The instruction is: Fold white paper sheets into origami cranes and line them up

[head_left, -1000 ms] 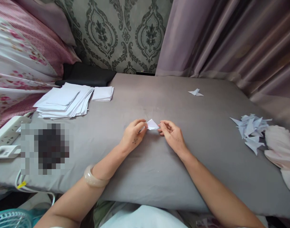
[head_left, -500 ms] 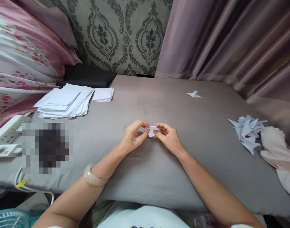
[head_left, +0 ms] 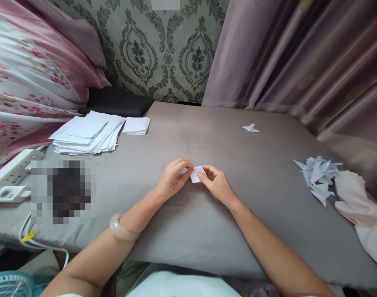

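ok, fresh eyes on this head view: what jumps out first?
The small folded white paper square, held in the fingertips of the left hand and right hand, mid-view over a grey cloth-covered surface. Then the heap of pointed white folded-paper pieces at right, and the grey wallpaper with dark ornate medallions at the top.

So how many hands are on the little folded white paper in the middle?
2. The left hand pinches the folded paper at its left edge; the right hand holds its right side, thumb on top. Some fingertips are hidden.
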`<state>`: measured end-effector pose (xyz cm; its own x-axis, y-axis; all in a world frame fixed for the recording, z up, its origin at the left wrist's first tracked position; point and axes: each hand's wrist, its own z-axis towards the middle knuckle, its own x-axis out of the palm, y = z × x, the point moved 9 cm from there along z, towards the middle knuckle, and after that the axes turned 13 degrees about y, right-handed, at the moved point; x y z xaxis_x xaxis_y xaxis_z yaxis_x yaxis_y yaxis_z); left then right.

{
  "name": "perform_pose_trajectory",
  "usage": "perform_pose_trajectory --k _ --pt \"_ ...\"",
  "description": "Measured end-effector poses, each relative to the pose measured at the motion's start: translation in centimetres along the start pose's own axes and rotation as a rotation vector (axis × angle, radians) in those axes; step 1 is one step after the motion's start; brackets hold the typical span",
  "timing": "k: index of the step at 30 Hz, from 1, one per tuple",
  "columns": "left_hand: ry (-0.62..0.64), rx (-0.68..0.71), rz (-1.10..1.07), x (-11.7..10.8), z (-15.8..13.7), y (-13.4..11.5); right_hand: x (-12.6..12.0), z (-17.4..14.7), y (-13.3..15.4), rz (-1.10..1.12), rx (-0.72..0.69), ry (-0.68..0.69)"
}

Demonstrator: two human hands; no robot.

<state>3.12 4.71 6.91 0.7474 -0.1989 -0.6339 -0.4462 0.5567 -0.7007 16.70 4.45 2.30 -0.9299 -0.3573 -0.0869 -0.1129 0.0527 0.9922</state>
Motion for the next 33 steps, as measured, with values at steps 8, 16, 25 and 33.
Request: perform_pose_trajectory --k 8,16,25,33 --pt "0.031 0.008 -0.026 0.5 0.0 0.1 -0.3 -0.1 -0.2 0.057 0.03 -0.004" --pt "0.013 -0.088 -0.214 0.3 0.0 1.1 -0.2 0.1 -0.3 0.091 -0.004 0.017" --pt "-0.016 -0.059 -0.02 0.3 -0.2 0.9 -0.1 0.3 -0.4 0.064 0.01 0.028" --pt "0.059 -0.008 -0.012 0.9 -0.1 0.5 -0.1 0.2 -0.1 0.054 0.022 0.043"
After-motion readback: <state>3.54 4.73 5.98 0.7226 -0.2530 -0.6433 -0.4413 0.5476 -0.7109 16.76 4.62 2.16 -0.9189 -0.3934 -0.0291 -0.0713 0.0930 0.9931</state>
